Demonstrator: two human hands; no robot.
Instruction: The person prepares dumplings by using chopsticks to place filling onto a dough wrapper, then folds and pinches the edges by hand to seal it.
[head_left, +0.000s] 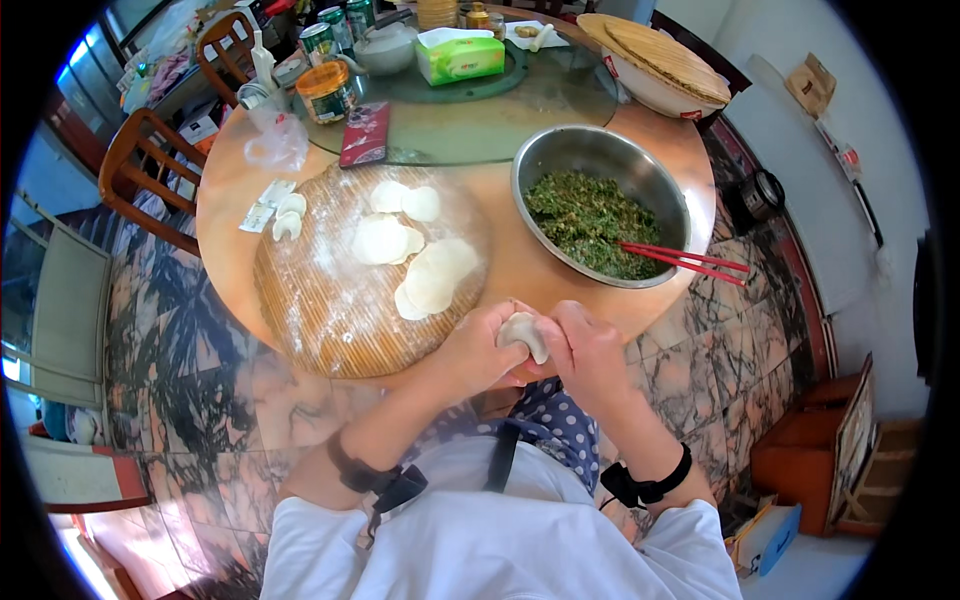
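Between both my hands, just off the table's front edge, is a folded dumpling of pale dough. My left hand holds its left side, and the fingers of my right hand pinch its right edge. Ahead and to the left lies a round, flour-dusted woven tray. Several dough wrappers lie on it in overlapping groups. Two finished dumplings rest near its left rim. A steel bowl at the right contains chopped green filling, with red chopsticks leaning over its rim.
The round wooden table carries a glass turntable bearing a green tissue box and a lidded pot. Near it are an orange-lidded jar, a plastic bag and a red booklet-like item. A woven lid covers a large basin. A wooden chair stands left.
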